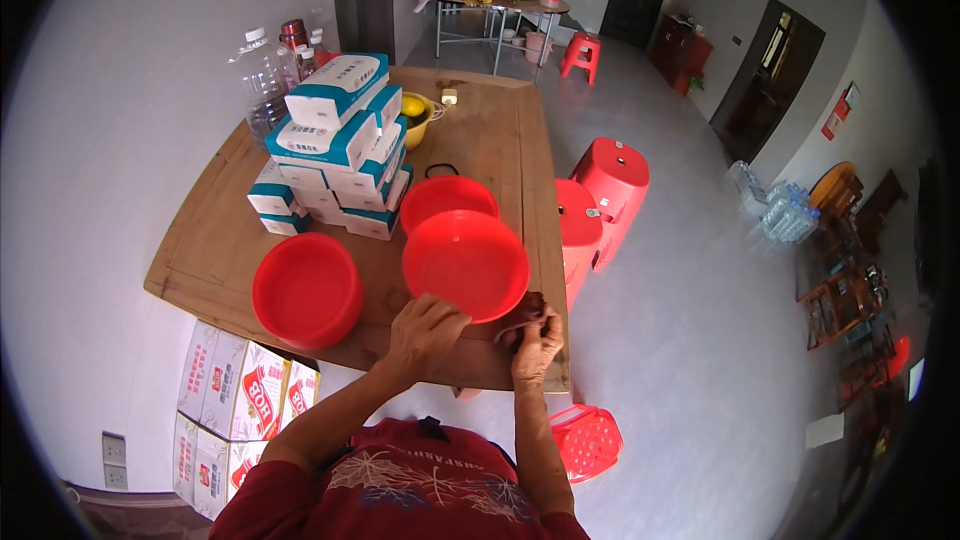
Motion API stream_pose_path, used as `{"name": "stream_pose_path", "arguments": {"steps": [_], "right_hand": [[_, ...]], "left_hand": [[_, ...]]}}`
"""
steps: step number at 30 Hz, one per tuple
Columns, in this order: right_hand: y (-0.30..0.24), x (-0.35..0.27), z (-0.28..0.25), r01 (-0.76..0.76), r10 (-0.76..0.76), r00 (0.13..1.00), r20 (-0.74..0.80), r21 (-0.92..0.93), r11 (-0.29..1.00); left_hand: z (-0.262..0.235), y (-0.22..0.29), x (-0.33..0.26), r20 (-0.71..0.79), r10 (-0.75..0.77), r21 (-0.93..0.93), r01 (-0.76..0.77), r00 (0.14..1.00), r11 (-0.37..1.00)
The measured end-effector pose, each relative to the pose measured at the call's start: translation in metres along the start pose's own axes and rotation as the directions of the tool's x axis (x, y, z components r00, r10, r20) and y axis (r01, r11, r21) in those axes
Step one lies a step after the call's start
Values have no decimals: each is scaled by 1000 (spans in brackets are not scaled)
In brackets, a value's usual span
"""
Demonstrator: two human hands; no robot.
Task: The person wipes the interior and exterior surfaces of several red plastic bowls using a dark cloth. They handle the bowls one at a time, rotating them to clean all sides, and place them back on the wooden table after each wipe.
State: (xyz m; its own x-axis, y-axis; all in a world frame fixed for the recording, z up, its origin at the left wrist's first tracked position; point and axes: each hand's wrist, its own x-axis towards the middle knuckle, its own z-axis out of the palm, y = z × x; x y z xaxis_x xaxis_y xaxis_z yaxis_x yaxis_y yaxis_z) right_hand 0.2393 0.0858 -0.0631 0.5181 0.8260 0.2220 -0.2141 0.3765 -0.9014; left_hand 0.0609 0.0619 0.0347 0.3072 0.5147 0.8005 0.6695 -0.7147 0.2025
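My left hand (422,332) rests at the near rim of a red plastic bowl (466,262) that lies on the wooden table (500,140). My right hand (538,338) is close beside it at the table's near right corner, fingers pinched on a small dark thing that I cannot make out. A second red bowl (446,198) lies just behind the first, partly covered by it. A third red bowl (307,289) sits to the left near the table's front edge.
A stack of white-and-teal tissue packs (335,150) stands mid-table, with clear bottles (265,80) and a yellow bowl (416,118) behind. Red stools (612,180) stand to the right, a red basket (585,438) lies on the floor, and cartons (235,395) sit under the table.
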Motion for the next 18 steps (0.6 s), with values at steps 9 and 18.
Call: {"name": "stream_pose_path", "arguments": {"steps": [9,18], "right_hand": [[-75,-16,11,660,-201,730,653,-596,457],[-44,-38,4,691,-68,717,694,-695,197]], "left_hand": [[2,11,-50,188,104,-97,-87,977,991],[-10,24,-19,-85,-144,-2,145,986,989]]}}
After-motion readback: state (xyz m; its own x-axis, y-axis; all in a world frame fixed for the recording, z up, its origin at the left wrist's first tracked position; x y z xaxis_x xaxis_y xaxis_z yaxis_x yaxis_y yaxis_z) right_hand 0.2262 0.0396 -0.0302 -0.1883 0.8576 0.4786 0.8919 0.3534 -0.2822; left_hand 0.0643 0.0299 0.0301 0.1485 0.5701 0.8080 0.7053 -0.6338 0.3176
